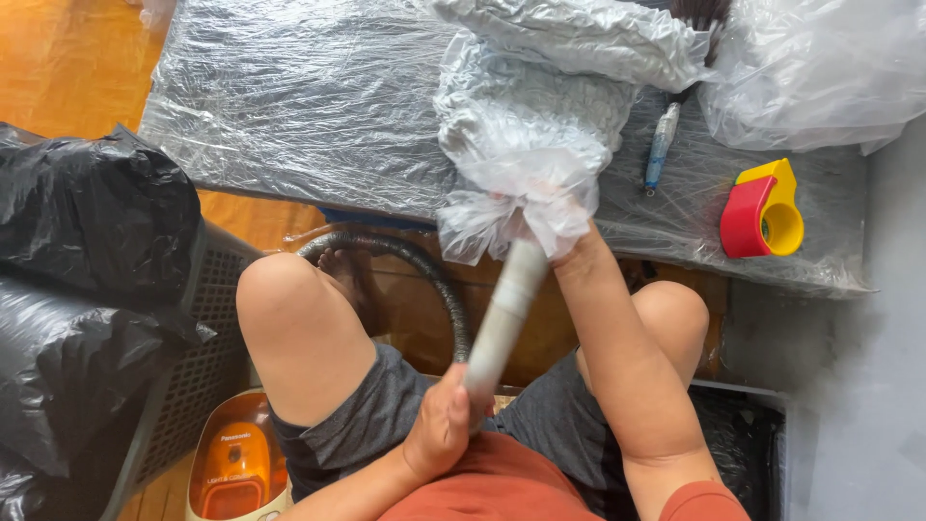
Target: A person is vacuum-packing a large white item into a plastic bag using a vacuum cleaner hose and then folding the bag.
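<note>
My left hand [442, 425] grips the lower end of a grey vacuum tube [505, 309] near my lap. The tube's upper end goes into the gathered mouth of a clear plastic bag [526, 125] stuffed with crumpled grey material. My right hand [569, 246] is clenched around that bag mouth where it wraps the tube; most of the hand is hidden by plastic. The bag lies on a low table covered in plastic film [289, 96]. A dark ribbed hose [415, 265] curves between my knees.
An orange vacuum cleaner body [236, 463] sits on the floor by my left thigh. Black rubbish bags [87, 289] fill a grey basket [198, 376] on the left. A red and yellow tape dispenser [762, 212], a blue pen-like tool [661, 145] and another clear bag [820, 68] lie on the table.
</note>
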